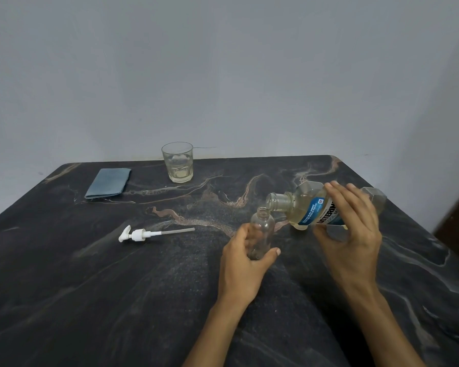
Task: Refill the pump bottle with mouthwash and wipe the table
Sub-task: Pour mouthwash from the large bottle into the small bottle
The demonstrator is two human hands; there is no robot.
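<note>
Count: two hands, left [243,263] and right [351,229]; two bottles, one small [261,234], one mouthwash [306,207]; one pump [143,233]; one glass [178,162]; one cloth [108,182]; one table [117,287].

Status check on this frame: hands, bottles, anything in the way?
Left hand grips small bottle, upright. Right hand tips mouthwash bottle, mouth over small bottle's neck. Pump, cloth, glass lie apart; nothing blocking.
</note>
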